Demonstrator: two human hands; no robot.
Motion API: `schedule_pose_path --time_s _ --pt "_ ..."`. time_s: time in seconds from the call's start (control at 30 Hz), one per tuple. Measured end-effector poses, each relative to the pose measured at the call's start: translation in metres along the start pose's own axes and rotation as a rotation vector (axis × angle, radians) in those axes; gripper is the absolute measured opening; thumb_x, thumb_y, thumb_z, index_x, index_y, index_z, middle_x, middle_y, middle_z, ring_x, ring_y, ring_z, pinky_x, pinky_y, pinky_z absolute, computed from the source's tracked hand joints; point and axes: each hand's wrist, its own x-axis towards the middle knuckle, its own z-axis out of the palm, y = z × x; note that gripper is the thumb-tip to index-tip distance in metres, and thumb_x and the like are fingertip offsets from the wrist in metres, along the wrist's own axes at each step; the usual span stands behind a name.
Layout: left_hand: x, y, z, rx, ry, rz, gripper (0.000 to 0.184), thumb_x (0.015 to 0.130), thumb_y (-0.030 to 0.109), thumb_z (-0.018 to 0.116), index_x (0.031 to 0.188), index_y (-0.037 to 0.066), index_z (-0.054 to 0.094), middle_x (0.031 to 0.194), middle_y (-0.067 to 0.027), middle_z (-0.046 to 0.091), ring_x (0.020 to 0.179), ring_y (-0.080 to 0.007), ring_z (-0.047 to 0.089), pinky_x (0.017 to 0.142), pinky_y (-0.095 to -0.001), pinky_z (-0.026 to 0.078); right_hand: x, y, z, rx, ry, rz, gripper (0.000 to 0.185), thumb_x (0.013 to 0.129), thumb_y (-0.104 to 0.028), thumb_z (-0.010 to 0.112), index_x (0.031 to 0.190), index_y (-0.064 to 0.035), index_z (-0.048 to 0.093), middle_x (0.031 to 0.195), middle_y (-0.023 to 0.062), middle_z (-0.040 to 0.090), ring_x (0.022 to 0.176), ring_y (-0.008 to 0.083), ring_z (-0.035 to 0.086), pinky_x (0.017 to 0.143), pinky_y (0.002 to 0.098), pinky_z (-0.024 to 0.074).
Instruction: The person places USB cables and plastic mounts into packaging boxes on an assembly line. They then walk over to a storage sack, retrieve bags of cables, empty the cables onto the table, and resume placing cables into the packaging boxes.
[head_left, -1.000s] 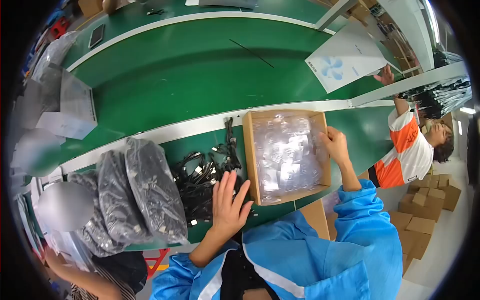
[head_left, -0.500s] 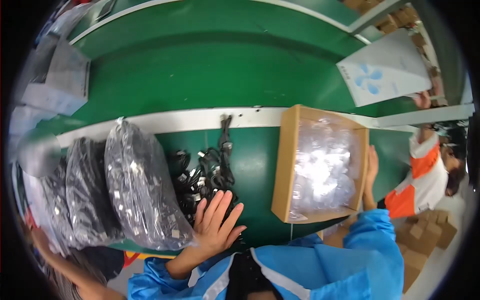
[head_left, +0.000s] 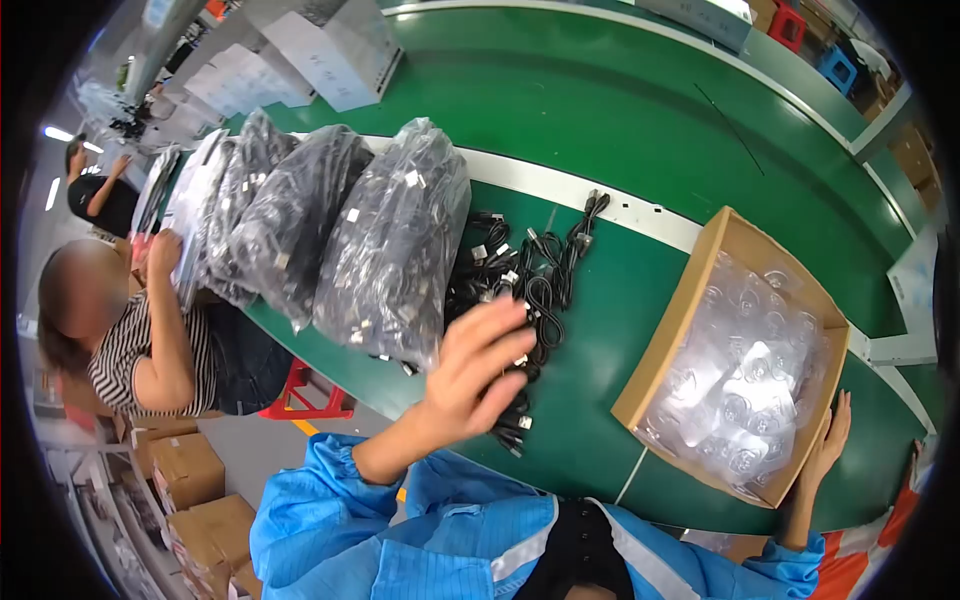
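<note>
Over cables [head_left: 500, 275], L grip [head_left: 470, 380] spread, empty; R grip [head_left: 826, 445] flat by ctn [head_left: 668, 340]; box-print [head_left: 715, 18] illeg.

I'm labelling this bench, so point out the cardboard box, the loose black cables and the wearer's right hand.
Cardboard box [head_left: 672, 325]: head view, wall facing the cables.
Loose black cables [head_left: 495, 280]: head view, middle of the pile.
Right hand [head_left: 826, 444]: head view, middle of the hand.

A: What colours are seen on the jacket [head_left: 440, 545]?
B: Bright blue, edged with pale bands [head_left: 525, 550].
A: How are the worktop [head_left: 600, 335], cables [head_left: 570, 268] and box [head_left: 672, 345] coloured?
B: The first is coloured green; black cables are tipped with white connectors [head_left: 524, 423]; the box is brown.
A: Any pattern?
B: A co-worker's shirt [head_left: 122, 372] is striped black and white.
</note>
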Motion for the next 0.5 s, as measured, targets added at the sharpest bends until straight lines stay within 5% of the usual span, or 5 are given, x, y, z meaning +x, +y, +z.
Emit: schedule_pose_path --time_s 0.03,0.1,0.2,0.43,0.5 --pt "0.009 0.005 0.000 0.021 0.003 0.012 0.043 0.081 0.011 0.062 0.120 -0.003 0.053 0.127 -0.0205 0.050 0.121 -0.0324 0.046 0.105 -0.0411 0.031 0.002 0.002 0.003 0.021 0.013 -0.002 0.039 0.097 -0.020 0.039 0.128 0.0005 0.048 0.135 0.0172 0.046 0.125 0.0299 0.042 0.107 0.0378 0.0265" --pt "0.031 0.017 0.002 -0.017 0.202 -0.302 0.044 0.084 0.009 0.058 0.125 -0.002 0.048 0.131 -0.0209 0.045 0.125 -0.0322 0.042 0.106 -0.0380 0.029 0.010 0.007 0.004 0.489 -0.028 0.171 0.042 0.098 -0.024 0.038 0.130 0.0015 0.046 0.135 0.0151 0.046 0.127 0.0266 0.040 0.107 0.0361 0.0259" --pt "0.042 0.003 -0.009 0.236 0.263 -0.248 0.043 0.087 0.009 0.056 0.127 -0.002 0.045 0.133 -0.0204 0.044 0.127 -0.0312 0.040 0.106 -0.0365 0.029 0.039 -0.029 -0.004 1.182 -0.103 0.275 0.049 0.098 -0.032 0.038 0.133 0.0026 0.042 0.134 0.0109 0.047 0.128 0.0223 0.037 0.107 0.0330 0.0255" --pt "0.056 -0.015 -0.061 0.590 0.272 -0.151 0.036 0.085 0.008 0.059 0.120 0.002 0.053 0.123 -0.0173 0.054 0.119 -0.0320 0.048 0.101 -0.0358 0.036 0.063 -0.075 -0.014 1.244 -0.363 0.168 0.054 0.088 -0.020 0.054 0.134 0.0041 0.040 0.124 0.0136 0.054 0.111 0.0204 0.051 0.097 0.0300 0.0358" --pt "0.054 -0.020 -0.063 0.754 0.087 -0.046 0.036 0.084 0.008 0.060 0.120 0.003 0.054 0.122 -0.0167 0.054 0.118 -0.0325 0.049 0.101 -0.0372 0.036 0.066 -0.071 -0.011 1.145 -0.328 0.086 0.055 0.083 -0.011 0.052 0.134 0.0052 0.040 0.119 0.0140 0.055 0.105 0.0181 0.054 0.093 0.0282 0.0387"
